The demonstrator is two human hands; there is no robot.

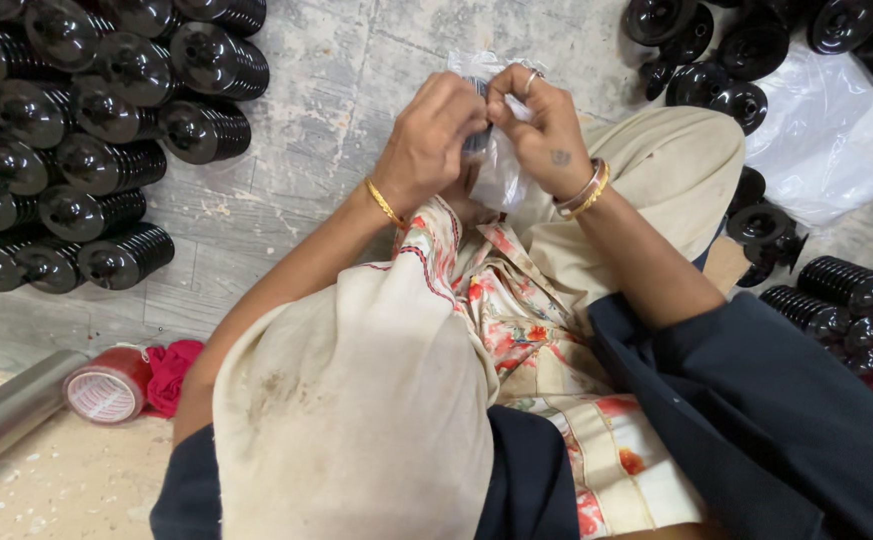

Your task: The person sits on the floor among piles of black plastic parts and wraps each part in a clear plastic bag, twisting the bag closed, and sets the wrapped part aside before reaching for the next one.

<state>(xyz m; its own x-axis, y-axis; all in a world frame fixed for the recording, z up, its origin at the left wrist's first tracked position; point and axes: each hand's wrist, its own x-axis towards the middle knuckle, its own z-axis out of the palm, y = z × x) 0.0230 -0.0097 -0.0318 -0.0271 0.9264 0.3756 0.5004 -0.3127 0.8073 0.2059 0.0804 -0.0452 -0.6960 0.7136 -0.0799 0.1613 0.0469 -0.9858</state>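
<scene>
A small clear plastic bag [501, 150] is held over the lap, pinched at its top between the left hand [426, 140] and right hand [541, 125]. A larger heap of clear plastic bags [831, 135] is seen lying at the upper right on the floor.

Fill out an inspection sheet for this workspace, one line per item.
Surface: grey concrete floor, cracked and scuffed.
Job's things: clear plastic bag with a dark part inside, held over the lap.
Clutter: bagged stacks of black round parts at left; loose black parts at upper right; more stacks at right; white plastic sheet; red tape roll; metal tube; pink cloth.
Fingers: left hand and right hand both pinch the bag's top.
Cables: nothing seen.
Surroundings: nothing seen beyond the floor.
</scene>
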